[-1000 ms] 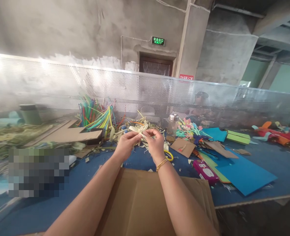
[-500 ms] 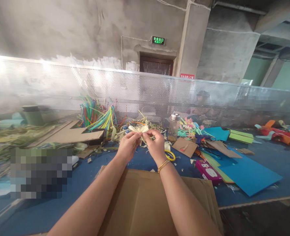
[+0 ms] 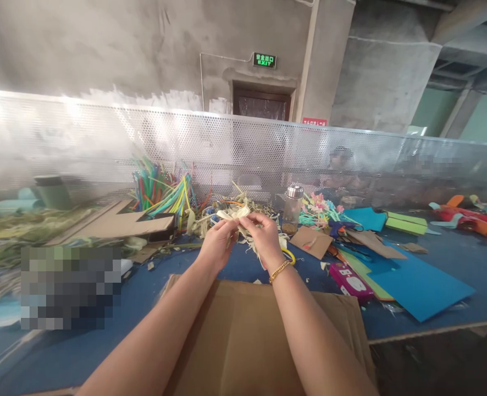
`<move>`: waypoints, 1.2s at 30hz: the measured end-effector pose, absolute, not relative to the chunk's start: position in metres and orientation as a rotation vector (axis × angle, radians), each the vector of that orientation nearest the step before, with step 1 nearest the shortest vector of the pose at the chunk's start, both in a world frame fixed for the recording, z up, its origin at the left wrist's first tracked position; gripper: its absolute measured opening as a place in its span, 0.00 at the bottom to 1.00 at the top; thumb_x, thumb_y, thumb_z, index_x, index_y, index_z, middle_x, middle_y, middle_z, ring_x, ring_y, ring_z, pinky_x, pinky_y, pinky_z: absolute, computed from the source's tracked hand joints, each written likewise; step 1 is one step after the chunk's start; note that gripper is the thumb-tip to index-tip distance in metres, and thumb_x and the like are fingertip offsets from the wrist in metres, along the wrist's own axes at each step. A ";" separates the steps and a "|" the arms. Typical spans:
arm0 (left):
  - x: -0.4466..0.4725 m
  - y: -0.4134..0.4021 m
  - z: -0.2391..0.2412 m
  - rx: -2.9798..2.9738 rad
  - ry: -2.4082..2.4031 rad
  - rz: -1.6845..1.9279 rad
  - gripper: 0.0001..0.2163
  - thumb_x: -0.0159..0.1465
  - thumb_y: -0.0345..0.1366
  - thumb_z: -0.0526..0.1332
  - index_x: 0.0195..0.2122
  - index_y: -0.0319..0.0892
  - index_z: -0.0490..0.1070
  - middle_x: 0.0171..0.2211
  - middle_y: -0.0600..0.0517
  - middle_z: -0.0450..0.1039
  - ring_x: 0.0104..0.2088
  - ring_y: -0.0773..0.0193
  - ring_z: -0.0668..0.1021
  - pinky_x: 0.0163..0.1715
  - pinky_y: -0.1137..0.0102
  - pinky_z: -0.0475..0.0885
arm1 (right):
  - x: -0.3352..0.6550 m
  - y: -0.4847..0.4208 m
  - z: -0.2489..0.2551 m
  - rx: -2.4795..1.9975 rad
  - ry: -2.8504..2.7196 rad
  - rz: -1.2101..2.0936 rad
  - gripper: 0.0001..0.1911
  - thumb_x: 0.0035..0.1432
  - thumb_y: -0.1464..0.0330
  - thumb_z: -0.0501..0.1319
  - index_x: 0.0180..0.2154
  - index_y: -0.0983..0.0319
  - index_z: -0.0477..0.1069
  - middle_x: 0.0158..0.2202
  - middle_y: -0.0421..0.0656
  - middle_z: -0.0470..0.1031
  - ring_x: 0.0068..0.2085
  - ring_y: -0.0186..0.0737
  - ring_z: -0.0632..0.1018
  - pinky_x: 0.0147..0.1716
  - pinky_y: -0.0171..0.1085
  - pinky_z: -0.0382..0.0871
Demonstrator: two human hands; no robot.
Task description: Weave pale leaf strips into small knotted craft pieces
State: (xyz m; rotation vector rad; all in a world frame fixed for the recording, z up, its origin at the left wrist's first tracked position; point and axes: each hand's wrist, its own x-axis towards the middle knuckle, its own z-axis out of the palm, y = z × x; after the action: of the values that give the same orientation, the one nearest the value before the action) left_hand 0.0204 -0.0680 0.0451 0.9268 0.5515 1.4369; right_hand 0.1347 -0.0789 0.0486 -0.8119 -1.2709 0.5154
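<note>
Between my two hands, above the blue table, is a pale cream piece of what looks like dried husk (image 3: 234,213), folded or bunched into a bow-like shape. My left hand (image 3: 219,245) pinches its left and lower part. Fingers and thumb of my right hand (image 3: 264,235), with a gold bracelet at the wrist, are closed on its right side. The fingertips of both hands nearly meet. Just behind lies a heap of dried husk scraps (image 3: 264,210). A yellow scissor-like handle (image 3: 289,256) shows beside my right wrist, partly covered.
A cardboard sheet (image 3: 243,335) lies under my forearms. Left are colourful pipe cleaners (image 3: 161,190) and cut cardboard (image 3: 111,223). Right stand a glass bottle (image 3: 293,209), a purple box (image 3: 350,281) and blue sheets (image 3: 420,286). A perforated metal screen (image 3: 210,143) runs behind.
Both hands stay pinched on the husk piece, with only slight finger movement. My right hand has shifted slightly right, covering more of the yellow handle. The view has tilted a little.
</note>
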 end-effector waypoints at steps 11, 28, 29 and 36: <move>0.019 -0.071 0.044 1.071 0.612 1.201 0.12 0.47 0.38 0.73 0.27 0.39 0.74 0.26 0.52 0.73 0.24 0.70 0.72 0.22 0.75 0.62 | 0.150 -0.074 0.050 -0.979 -1.265 0.402 0.11 0.49 0.61 0.61 0.22 0.61 0.70 0.22 0.39 0.72 0.27 0.37 0.71 0.32 0.35 0.65; 0.010 -0.065 0.045 1.191 0.685 1.286 0.16 0.41 0.34 0.75 0.30 0.40 0.75 0.23 0.56 0.71 0.22 0.72 0.69 0.22 0.75 0.60 | 0.155 -0.075 0.050 -1.052 -1.412 0.230 0.11 0.50 0.61 0.61 0.22 0.60 0.69 0.24 0.39 0.72 0.29 0.38 0.71 0.34 0.36 0.63; 0.009 -0.066 0.046 1.188 0.696 1.281 0.16 0.40 0.34 0.75 0.30 0.40 0.75 0.23 0.56 0.71 0.22 0.72 0.69 0.23 0.75 0.61 | 0.155 -0.075 0.050 -1.048 -1.421 0.221 0.11 0.50 0.62 0.61 0.22 0.60 0.69 0.24 0.39 0.72 0.29 0.38 0.71 0.34 0.36 0.63; 0.001 -0.065 0.052 1.214 0.752 1.242 0.14 0.43 0.36 0.74 0.30 0.39 0.78 0.20 0.55 0.69 0.20 0.72 0.68 0.21 0.74 0.60 | 0.154 -0.076 0.051 -1.004 -1.530 0.148 0.10 0.51 0.64 0.61 0.21 0.60 0.68 0.25 0.39 0.70 0.30 0.38 0.71 0.36 0.37 0.63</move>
State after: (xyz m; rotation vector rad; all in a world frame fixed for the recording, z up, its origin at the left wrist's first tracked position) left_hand 0.0008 -0.0651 0.0518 1.2140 0.7516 1.2419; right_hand 0.1542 -0.0763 0.0506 -1.0045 -1.5303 0.1475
